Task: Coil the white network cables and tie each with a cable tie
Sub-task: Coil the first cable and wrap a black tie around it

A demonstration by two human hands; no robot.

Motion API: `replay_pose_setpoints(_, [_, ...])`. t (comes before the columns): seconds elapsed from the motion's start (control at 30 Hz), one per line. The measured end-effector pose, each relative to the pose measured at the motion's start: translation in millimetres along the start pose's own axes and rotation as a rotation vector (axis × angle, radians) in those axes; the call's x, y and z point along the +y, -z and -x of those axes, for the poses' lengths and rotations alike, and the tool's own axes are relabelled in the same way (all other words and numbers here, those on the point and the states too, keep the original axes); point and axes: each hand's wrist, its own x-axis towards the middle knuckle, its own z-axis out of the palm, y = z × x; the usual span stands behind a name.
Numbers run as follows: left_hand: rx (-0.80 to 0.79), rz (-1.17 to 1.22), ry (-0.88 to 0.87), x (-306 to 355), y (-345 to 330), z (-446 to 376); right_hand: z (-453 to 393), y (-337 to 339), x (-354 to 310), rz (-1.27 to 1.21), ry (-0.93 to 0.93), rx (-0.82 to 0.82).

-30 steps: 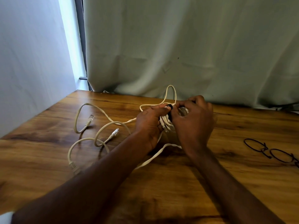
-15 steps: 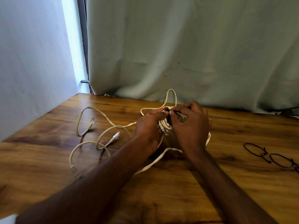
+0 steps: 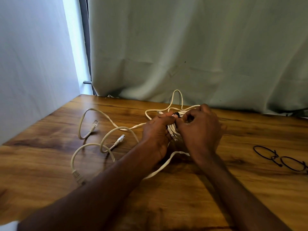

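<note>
My left grip (image 3: 156, 129) and right grip (image 3: 199, 125) are both curled in and pinched around the coiled cable bundle (image 3: 173, 130), which sits between them just above the worktop (image 3: 166, 205). A black cable tie (image 3: 176, 114) shows at the top of the bundle, right where my fingertips meet. Whether it is fully closed I cannot tell; my fingers hide most of it.

The main risk, as I judge it, is the tie slipping free before it locks. If either grip loosens, the stiff loops could spring open and undo the coil. A tail of white cable (image 3: 160, 169) trails out beneath my left wrist, and pulling the bundle toward me could drag it.

To the left of my grips lie loose cables (image 3: 93, 124) in open loops, with connector ends (image 3: 120, 138) pointing about. They could snag if I sweep that way. Spare black ties (image 3: 280, 157) lie well to the right, near the worktop's edge as the frame cuts it. A curtain (image 3: 200, 47) hangs close behind my grips, so little room lies beyond. Toward my body the wood is open, which looks the safest direction to move.
</note>
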Motion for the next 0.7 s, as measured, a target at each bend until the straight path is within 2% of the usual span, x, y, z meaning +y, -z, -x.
replay_pose_setpoints(0.13, [-0.027,-0.043,0.022,3,1,-1,1,3,-1,0.031,0.025,0.013])
replay_pose_setpoints(0.53, [-0.109,-0.088,-0.007,8,7,-5,0,0,6,0.044,0.289,0.05])
replay_pose_setpoints(0.7, [-0.14,-0.07,0.005,11,4,-5,1,3,1,0.005,0.17,0.095])
